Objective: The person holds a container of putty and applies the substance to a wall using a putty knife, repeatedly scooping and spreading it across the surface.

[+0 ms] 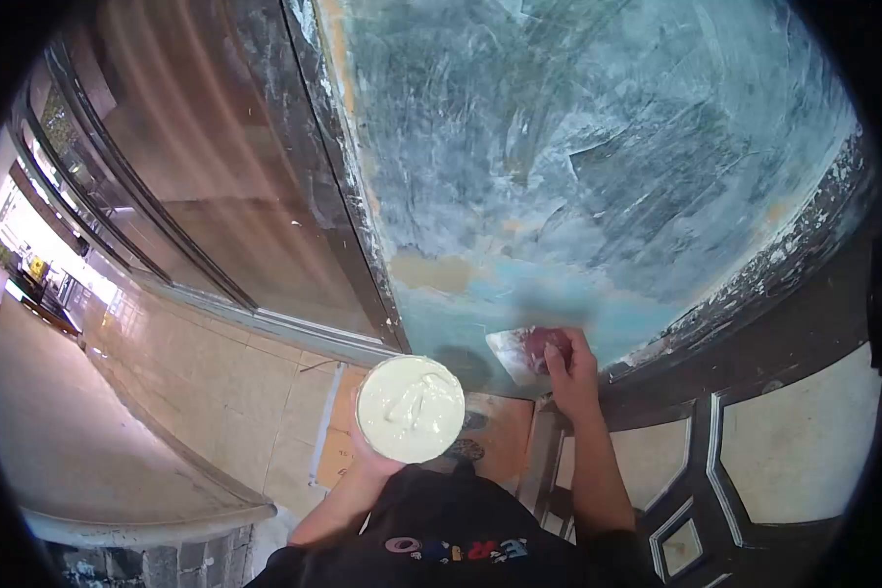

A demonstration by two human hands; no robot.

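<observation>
My left hand [377, 461] is wrapped round a round tub of pale cream-white paste [410, 409], held up in front of my body with its open top facing me. The paste has a swirled, uneven surface. In my right hand [570, 370] is a putty knife [513, 351], its wide thin blade against the lower part of the wall [441, 318]. The fingers close round the knife's reddish handle. Blue-grey, patchy filler covers the wall, with a tan patch [431, 273] to the left above the blade.
Left of the wall stands a dark-framed glass panel [235, 186]. Cardboard [500, 421] lies on the tiled floor [230, 377] at my feet. At the right is dark panelled woodwork [701, 421] with pale insets. A curved ledge [157, 519] is at lower left.
</observation>
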